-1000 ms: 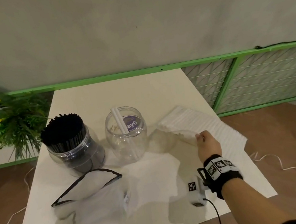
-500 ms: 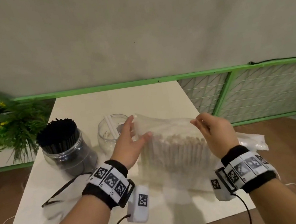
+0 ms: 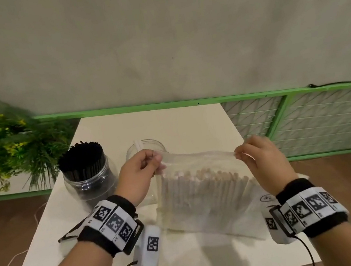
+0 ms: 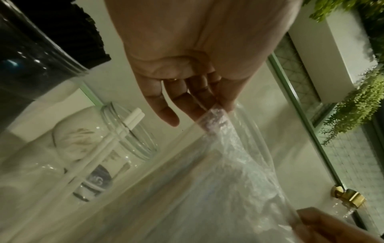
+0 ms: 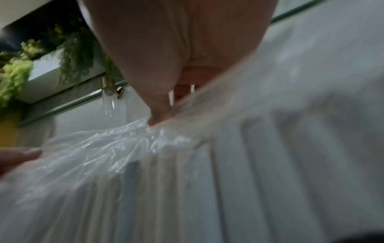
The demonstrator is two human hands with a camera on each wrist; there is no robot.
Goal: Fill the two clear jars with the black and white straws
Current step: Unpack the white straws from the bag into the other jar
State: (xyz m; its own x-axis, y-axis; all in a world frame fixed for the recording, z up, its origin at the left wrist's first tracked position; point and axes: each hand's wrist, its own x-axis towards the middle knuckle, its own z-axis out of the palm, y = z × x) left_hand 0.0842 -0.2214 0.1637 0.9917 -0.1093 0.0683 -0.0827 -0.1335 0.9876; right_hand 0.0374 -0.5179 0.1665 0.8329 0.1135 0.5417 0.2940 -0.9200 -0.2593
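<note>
Bag (image 3: 205,199) mouth now stretched wider, both hands

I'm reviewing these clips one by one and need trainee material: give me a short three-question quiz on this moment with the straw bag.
1. True or false: the clear round jar of black straws is already packed full.
2. What do the left hand and the right hand each pinch?
A. the green plant
B. the top edge of the clear plastic bag of white straws
C. a jar lid
3. Fill in: the second clear round jar holds only a few ____ straws.

Key: 1 true. 2 B. 3 white.
</note>
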